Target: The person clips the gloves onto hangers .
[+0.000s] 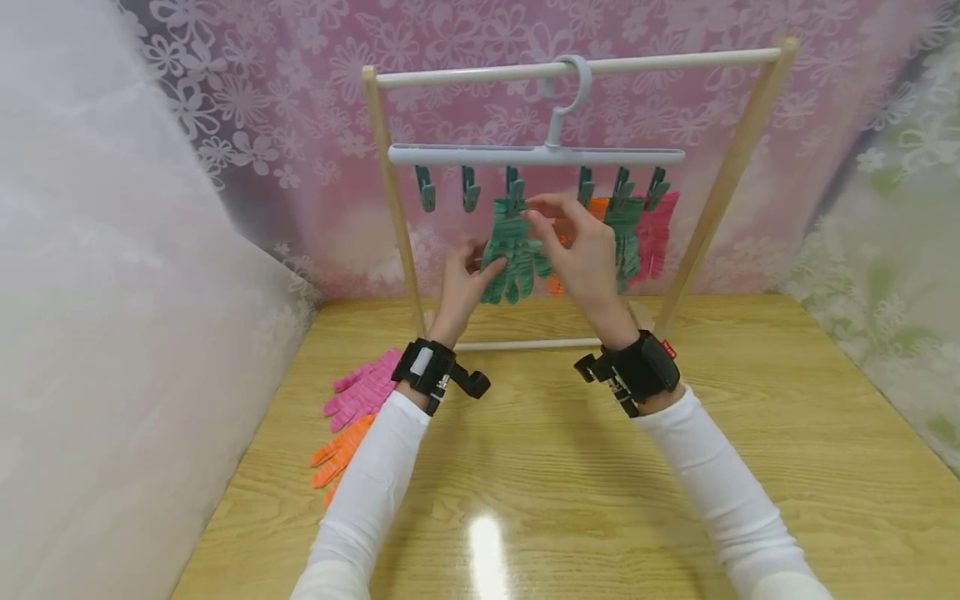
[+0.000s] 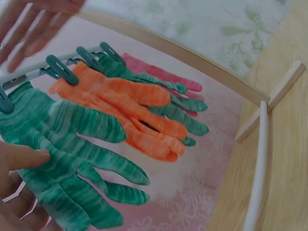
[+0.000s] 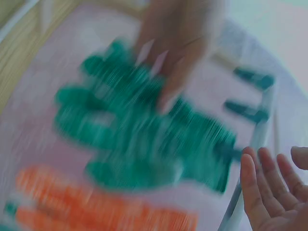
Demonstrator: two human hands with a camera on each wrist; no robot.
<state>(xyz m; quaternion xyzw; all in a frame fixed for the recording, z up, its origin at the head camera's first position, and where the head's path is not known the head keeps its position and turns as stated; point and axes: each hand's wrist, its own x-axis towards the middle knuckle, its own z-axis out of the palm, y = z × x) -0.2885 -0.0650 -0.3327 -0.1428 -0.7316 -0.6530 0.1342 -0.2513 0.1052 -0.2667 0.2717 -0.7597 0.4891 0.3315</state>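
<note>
A green striped glove (image 1: 510,242) hangs fingers down from a dark green clip (image 1: 514,187) on a pale clip hanger (image 1: 480,156). My left hand (image 1: 461,287) holds that glove by its side, thumb (image 2: 24,156) on the front and fingers behind. Close to the clip, my right hand (image 1: 588,254) is raised; in the right wrist view its fingers (image 3: 262,192) are extended and apart from the clip. Farther right on the hanger hang an orange glove (image 2: 120,101), another green glove (image 1: 626,237) and a pink glove (image 1: 657,233), partly overlapping in the left wrist view.
The hanger hooks over a white rod (image 1: 675,60) of a wooden-sided stand (image 1: 731,167). Two clips (image 1: 426,192) at the left carry nothing. On the wooden table (image 1: 570,500), a pink glove (image 1: 363,392) and orange gloves (image 1: 341,454) lie beside my left forearm. Patterned curtains (image 1: 300,50) surround it.
</note>
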